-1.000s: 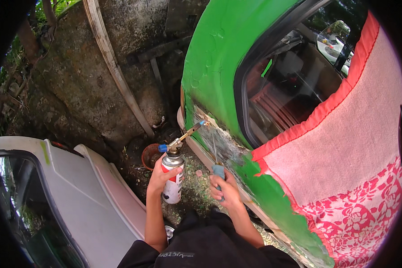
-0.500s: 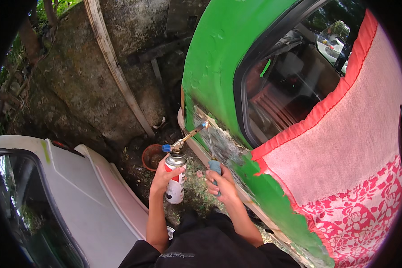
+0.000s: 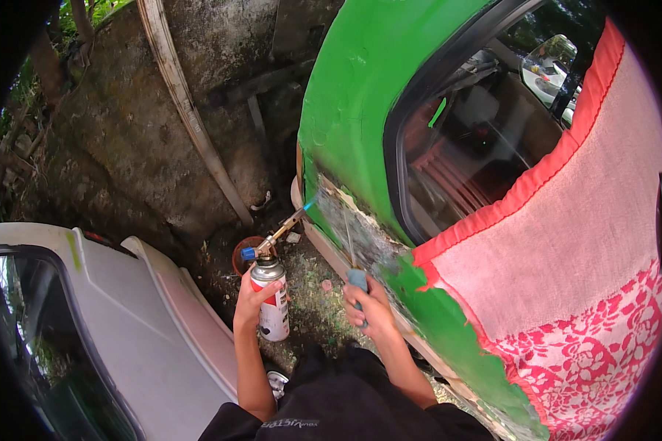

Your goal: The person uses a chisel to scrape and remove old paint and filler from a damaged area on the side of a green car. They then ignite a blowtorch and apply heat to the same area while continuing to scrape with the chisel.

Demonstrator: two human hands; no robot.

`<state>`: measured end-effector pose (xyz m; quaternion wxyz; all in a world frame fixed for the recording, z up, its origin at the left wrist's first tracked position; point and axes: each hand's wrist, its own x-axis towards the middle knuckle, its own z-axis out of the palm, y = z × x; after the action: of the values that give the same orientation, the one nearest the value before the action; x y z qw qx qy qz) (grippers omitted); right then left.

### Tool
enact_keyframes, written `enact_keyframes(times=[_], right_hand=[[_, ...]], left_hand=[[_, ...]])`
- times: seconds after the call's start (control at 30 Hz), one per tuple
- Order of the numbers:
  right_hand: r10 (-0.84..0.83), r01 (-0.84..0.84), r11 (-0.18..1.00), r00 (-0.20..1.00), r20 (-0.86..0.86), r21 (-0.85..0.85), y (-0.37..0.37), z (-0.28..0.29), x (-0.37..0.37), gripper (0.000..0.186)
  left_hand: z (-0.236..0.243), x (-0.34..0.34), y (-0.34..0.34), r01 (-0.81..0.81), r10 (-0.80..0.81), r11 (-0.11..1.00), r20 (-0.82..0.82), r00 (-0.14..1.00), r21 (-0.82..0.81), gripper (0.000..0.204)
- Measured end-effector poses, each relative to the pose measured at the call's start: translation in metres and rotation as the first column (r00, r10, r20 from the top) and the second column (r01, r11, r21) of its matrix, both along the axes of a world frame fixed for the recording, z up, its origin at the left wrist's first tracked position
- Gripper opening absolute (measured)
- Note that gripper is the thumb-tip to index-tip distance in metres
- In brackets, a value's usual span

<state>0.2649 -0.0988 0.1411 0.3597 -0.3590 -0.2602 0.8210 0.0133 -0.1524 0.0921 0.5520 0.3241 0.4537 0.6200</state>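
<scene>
My left hand (image 3: 250, 301) is wrapped round the white and red gas canister of a blowtorch (image 3: 273, 317). The torch's brass nozzle slants up and right, and a blue flame burns at its end, by the left edge of a green car panel (image 3: 357, 95). In my right hand (image 3: 375, 309) is a screwdriver-like tool (image 3: 357, 280) with a blue-grey handle. Its thin metal shaft points away from me at a scraped, grey patch (image 3: 379, 246) on the panel, below a scorched area. Whether the tip touches the patch I cannot tell.
A pink and red patterned towel (image 3: 552, 191) hangs over the green car beside its window. On the left stands a silver car (image 3: 140, 309). Ahead, a wooden plank (image 3: 184, 106) leans on a stained wall, with a reddish-brown pot (image 3: 244, 253) on the ground near it.
The blowtorch has moved left and slightly down, taking its flame away from the tool's tip, where it glowed before. My right hand and the tool have shifted only slightly.
</scene>
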Motion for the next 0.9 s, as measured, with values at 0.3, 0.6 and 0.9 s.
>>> enact_keyframes(times=[0.3,0.6,0.9], right_hand=[[0.028,-0.028,0.999,1.0,0.001,-0.027,0.01,-0.005,-0.005,0.023],[0.029,-0.029,0.999,0.999,0.017,0.026,0.019,-0.008,-0.022,0.025],[0.04,-0.04,0.999,0.999,0.026,-0.01,0.016,-0.007,-0.02,0.025]], left_hand=[[0.006,0.003,0.002,-0.029,0.029,1.0,-0.033,0.999,0.008,0.047],[0.011,-0.003,-0.007,-0.114,0.115,0.993,-0.057,0.992,0.019,0.045],[0.011,-0.001,-0.019,-0.12,0.121,0.993,-0.044,0.992,0.017,0.044]])
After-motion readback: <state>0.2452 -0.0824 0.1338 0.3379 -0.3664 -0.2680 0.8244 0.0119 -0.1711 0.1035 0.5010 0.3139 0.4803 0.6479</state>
